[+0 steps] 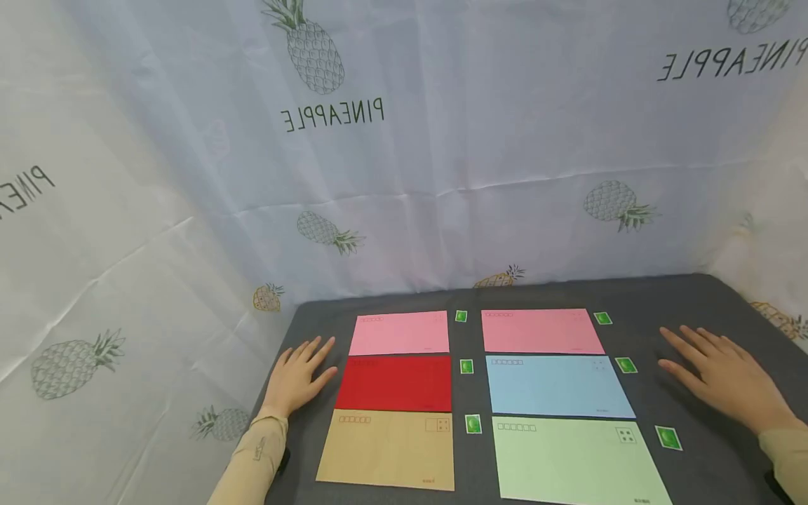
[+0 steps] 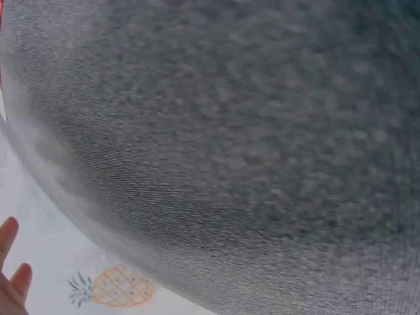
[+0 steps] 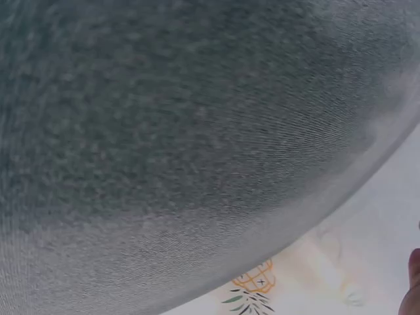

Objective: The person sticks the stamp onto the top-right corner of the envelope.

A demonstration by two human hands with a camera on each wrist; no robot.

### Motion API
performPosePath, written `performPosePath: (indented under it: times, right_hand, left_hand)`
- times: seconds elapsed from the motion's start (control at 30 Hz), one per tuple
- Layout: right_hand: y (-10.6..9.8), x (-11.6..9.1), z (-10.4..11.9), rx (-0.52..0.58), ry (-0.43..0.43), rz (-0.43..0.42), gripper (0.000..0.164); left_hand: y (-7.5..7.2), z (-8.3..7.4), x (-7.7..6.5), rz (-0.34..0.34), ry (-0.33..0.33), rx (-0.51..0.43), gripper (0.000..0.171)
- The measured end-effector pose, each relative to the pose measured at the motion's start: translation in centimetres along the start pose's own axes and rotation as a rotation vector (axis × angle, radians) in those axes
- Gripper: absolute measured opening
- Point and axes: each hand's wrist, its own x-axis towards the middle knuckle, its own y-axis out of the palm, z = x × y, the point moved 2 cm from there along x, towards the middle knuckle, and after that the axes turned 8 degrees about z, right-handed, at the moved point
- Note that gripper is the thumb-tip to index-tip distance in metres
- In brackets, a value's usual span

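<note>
OK so, closest to you on the dark surface (image 1: 470,470), the tan envelope (image 1: 385,449) lay on the left and the light green envelope (image 1: 577,463) on the right. The near-left stamp (image 1: 473,424) and near-right stamp (image 1: 668,438), both little green ones, sat just off their right edges.

Next row out was the red envelope (image 1: 394,383) with the middle-left stamp (image 1: 466,367), then the blue envelope (image 1: 558,386) with the middle-right stamp (image 1: 626,365). Your left hand (image 1: 297,379) and right hand (image 1: 726,379) flanked the whole layout, well apart, backs up, fingers pretty straight, holding nothing. Couldn't tell how hard they pressed down, if at all; the wrist views were mostly blurry cloth.

The bit that mattered imo: every envelope's long axis ran left to right, stamp on its right side. So your right hand was nearer the outer stamps, the middle-right one just left of its fingertips. Your left hand was nearer the inner stamps, but they sat across the envelopes from it.

Farthest row: left pink envelope (image 1: 400,333) with the far-left stamp (image 1: 461,316), right pink envelope (image 1: 541,331) with the far-right stamp (image 1: 602,318), then the pineapple-print curtain (image 1: 410,161).
</note>
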Motion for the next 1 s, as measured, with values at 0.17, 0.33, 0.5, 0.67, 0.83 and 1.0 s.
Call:
performPosePath:
  times: [0.17, 0.33, 0.5, 0.67, 0.83, 1.0]
  right_hand:
    - [-0.8, 0.4, 0.2, -0.025, -0.014, -0.047, 0.08]
    - [-1.3, 0.6, 0.6, -0.03, -0.026, -0.093, 0.077]
    - [-1.6, 1.0, 0.9, -0.025, -0.028, -0.112, 0.075]
    - [-2.0, 1.5, 1.5, -0.019, -0.027, -0.127, 0.072]
    - [-2.4, 1.9, 2.2, 0.003, -0.041, -0.148, 0.069]
    - [-2.8, 2.4, 2.9, 0.049, -0.055, -0.157, 0.066]
  left_hand:
    - [-0.4, -0.2, 0.3, -0.015, 0.003, -0.001, 0.066]
    - [-0.5, -0.5, 0.4, 0.004, -0.016, -0.016, 0.066]
    - [-0.6, -0.9, 0.6, 0.018, -0.034, -0.038, 0.065]
    - [-0.5, -1.0, 0.8, 0.004, -0.038, -0.06, 0.062]
    - [-0.4, -1.0, 1.1, -0.001, -0.042, -0.077, 0.059]
    - [-0.6, -1.2, 1.6, -0.01, -0.06, -0.119, 0.058]
